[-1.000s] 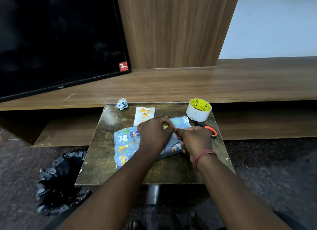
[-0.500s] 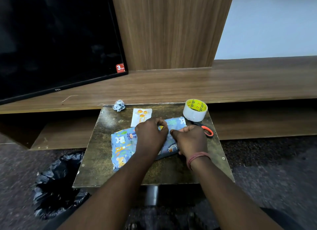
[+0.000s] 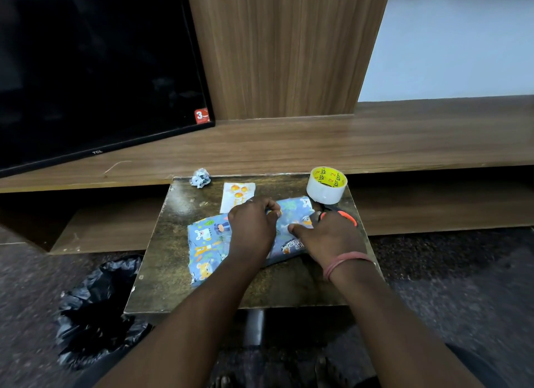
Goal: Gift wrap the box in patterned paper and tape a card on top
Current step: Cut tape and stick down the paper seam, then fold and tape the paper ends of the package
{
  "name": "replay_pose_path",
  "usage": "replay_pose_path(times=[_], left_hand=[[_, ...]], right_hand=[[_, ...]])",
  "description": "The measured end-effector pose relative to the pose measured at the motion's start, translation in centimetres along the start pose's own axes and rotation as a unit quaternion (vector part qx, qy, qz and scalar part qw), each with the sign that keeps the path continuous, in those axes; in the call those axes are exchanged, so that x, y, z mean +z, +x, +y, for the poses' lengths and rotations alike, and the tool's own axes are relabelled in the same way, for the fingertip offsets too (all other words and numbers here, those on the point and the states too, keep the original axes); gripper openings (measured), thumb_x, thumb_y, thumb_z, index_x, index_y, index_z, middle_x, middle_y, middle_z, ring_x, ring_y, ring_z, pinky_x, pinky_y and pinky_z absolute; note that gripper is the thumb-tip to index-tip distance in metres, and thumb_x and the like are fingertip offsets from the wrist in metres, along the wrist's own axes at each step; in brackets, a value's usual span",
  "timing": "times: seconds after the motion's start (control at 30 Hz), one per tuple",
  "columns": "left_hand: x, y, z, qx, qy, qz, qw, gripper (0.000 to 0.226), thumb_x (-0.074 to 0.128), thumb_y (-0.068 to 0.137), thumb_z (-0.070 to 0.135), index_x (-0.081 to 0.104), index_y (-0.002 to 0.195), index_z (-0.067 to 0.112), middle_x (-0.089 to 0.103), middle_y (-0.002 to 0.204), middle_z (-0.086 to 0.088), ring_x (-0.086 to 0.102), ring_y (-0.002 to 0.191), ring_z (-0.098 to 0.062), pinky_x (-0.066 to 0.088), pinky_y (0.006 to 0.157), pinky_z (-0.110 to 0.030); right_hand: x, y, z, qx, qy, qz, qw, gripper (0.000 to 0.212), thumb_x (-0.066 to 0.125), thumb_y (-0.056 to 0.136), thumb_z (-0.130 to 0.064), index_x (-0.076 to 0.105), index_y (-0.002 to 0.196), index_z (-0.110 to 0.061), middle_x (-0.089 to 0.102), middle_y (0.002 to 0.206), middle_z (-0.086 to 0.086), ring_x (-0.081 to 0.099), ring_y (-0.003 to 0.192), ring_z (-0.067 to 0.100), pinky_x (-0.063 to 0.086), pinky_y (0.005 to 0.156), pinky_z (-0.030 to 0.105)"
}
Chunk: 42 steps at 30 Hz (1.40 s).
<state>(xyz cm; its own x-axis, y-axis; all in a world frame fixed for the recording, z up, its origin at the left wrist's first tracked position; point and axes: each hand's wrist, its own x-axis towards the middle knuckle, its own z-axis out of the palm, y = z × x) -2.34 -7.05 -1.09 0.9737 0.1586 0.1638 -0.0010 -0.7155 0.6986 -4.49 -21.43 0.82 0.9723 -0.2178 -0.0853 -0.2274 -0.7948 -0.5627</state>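
Since the earlier frame, the right hand (image 3: 329,237) had slid a little away from the left hand (image 3: 251,228), its index finger stretched flat along the top of the wrapped box (image 3: 208,243) as if smoothing a strip of tape, while the left hand stayed planted at the centre of the frame. The left hand's fingers (image 3: 273,210) were curled and pinched something small against the paper, probably the tape end, though the view was too poor to be sure. The right hand's fingers lay mostly straight and pressed down, gripping nothing.

The box sat in the middle of the dark surface (image 3: 161,272), already covered in blue patterned paper with cartoon animals, its left end folded shut and showing below the left forearm. The wrapping looked largely done, with the seam or right end being fixed down. The card (image 3: 238,192), white with orange shapes, lay just above the box toward the upper middle of the surface, not yet on top, so taping it remained. The tape roll (image 3: 326,185) stood at the upper right corner, and the orange-handled scissors (image 3: 345,215) lay just beside the right hand. A crumpled paper scrap (image 3: 200,178) sat at the upper left corner.
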Motion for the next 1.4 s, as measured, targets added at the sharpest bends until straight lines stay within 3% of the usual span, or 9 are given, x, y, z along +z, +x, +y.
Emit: replay_pose_path(times=[0.2,0.37,0.5,0.67,0.77,1.0,1.17,1.3,1.4], left_hand=[[0.1,0.0,-0.5,0.088,0.001,0.036,0.995,0.016,0.069,0.087,0.009,0.077,0.093,0.021,0.075,0.091,0.002,0.068,0.098,-0.027,0.050,0.095,-0.044],[-1.2,-1.1,-0.5,0.167,0.189,-0.020,0.967,0.038,0.042,0.092,0.031,0.077,0.109,0.028,0.074,0.111,-0.008,0.064,0.111,-0.038,0.049,0.099,-0.043],[-1.7,-3.4,-0.6,0.162,0.330,-0.167,0.915,0.056,0.037,0.106,0.031,0.029,0.161,0.024,0.021,0.170,-0.004,0.010,0.158,-0.038,0.018,0.123,-0.044],[-3.3,-4.1,-1.1,0.182,0.370,-0.238,0.880,0.074,-0.005,0.097,0.051,0.001,0.165,0.022,-0.001,0.173,0.001,-0.014,0.157,-0.035,-0.001,0.125,-0.051],[-3.8,-4.8,-0.8,0.205,0.407,-0.257,0.852,0.067,0.009,0.104,0.043,-0.007,0.164,0.020,-0.010,0.173,0.001,-0.021,0.156,-0.035,-0.005,0.126,-0.054],[-4.1,-5.6,-0.5,0.186,0.378,-0.305,0.854,0.079,0.039,0.103,0.025,-0.012,0.163,0.020,-0.013,0.172,0.000,-0.015,0.158,-0.032,-0.003,0.127,-0.053],[-5.1,-3.6,-0.9,0.135,0.275,-0.265,0.914,0.066,0.036,0.106,0.024,0.007,0.165,0.018,-0.008,0.173,-0.008,-0.009,0.158,-0.033,0.003,0.127,-0.049],[-6.8,-0.5,-2.7,0.061,0.239,-0.190,0.950,0.059,0.043,0.107,0.035,0.026,0.161,0.018,0.021,0.169,-0.012,0.012,0.157,-0.035,0.010,0.126,-0.045],[-7.0,0.7,-3.7,0.021,0.244,-0.211,0.946,0.049,0.047,0.104,0.049,0.049,0.144,0.021,0.058,0.143,-0.008,0.041,0.144,-0.031,0.011,0.121,-0.048]], right_hand=[[-2.1,-1.0,-1.5,-0.147,-0.080,0.071,0.983,0.009,0.069,0.089,-0.026,0.066,0.091,-0.018,0.065,0.087,0.005,0.065,0.087,0.031,0.052,0.070,0.035],[1.5,-1.9,-1.9,-0.262,-0.196,0.001,0.945,0.054,0.042,0.092,-0.016,0.044,0.144,-0.004,0.049,0.148,0.014,0.038,0.143,0.035,0.028,0.115,0.045],[3.5,-2.9,-1.0,-0.205,-0.205,-0.039,0.956,0.062,0.022,0.101,-0.020,0.012,0.159,-0.001,0.014,0.166,0.019,0.004,0.156,0.032,-0.002,0.124,0.047],[3.2,-3.0,-0.6,-0.174,-0.144,-0.164,0.960,0.081,0.041,0.100,-0.024,-0.010,0.157,0.000,-0.009,0.167,0.019,-0.008,0.156,0.029,0.001,0.126,0.040],[2.8,-3.2,-0.7,-0.150,-0.107,-0.178,0.967,0.090,0.051,0.096,-0.025,-0.010,0.158,-0.002,-0.007,0.168,0.015,-0.005,0.156,0.028,0.004,0.126,0.044],[1.8,-3.6,-1.4,-0.130,-0.114,-0.179,0.969,0.087,0.048,0.096,-0.027,-0.008,0.159,-0.006,-0.011,0.168,0.012,-0.016,0.154,0.028,-0.008,0.125,0.043],[0.5,-2.4,-1.7,-0.084,-0.125,-0.147,0.978,0.083,0.051,0.097,-0.033,0.004,0.159,-0.005,-0.006,0.167,0.021,-0.009,0.154,0.036,-0.002,0.125,0.045],[-0.1,-1.6,-1.4,-0.032,-0.070,-0.082,0.994,0.067,0.056,0.093,-0.040,0.033,0.148,-0.009,0.033,0.152,0.019,0.027,0.144,0.038,0.030,0.116,0.047],[0.2,-1.9,-1.5,0.066,-0.012,-0.074,0.995,0.079,0.063,0.090,-0.053,0.030,0.149,-0.010,0.026,0.153,0.019,0.030,0.140,0.041,0.035,0.111,0.047]])
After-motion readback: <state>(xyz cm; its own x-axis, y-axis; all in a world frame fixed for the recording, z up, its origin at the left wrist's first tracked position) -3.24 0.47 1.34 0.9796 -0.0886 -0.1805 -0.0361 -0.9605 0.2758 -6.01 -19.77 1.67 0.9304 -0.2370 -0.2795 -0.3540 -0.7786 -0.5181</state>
